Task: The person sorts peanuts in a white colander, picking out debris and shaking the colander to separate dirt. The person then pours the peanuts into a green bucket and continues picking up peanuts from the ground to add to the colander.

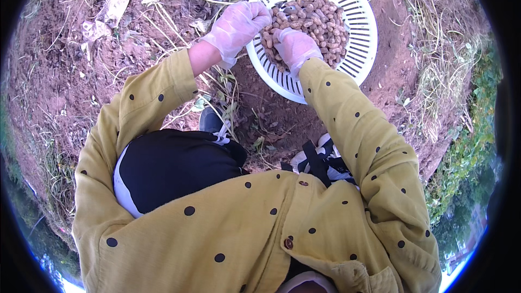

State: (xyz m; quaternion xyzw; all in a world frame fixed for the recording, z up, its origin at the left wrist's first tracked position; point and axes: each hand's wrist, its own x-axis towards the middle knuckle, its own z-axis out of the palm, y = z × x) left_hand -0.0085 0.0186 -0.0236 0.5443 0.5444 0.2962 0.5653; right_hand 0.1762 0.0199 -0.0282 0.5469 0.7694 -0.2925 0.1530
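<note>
A round white slotted plastic basket [367,36] stands on reddish soil in front of me, with a heap of unshelled peanuts [321,20] in it. My left hand [240,26], in a thin clear glove, is at the basket's left rim with its fingers bent together; whether something small is between them I cannot tell. My right hand [297,47], gloved the same way, reaches into the basket from the near side. Its fingertips are down among the peanuts and partly hidden, so its hold cannot be seen.
Pulled plant stems [171,28] and dry leaves lie on the soil to the left. A crumpled pale scrap [116,4] is at the upper left. Dry vines [427,69] line the right side. My shoes [211,120] are just below the basket.
</note>
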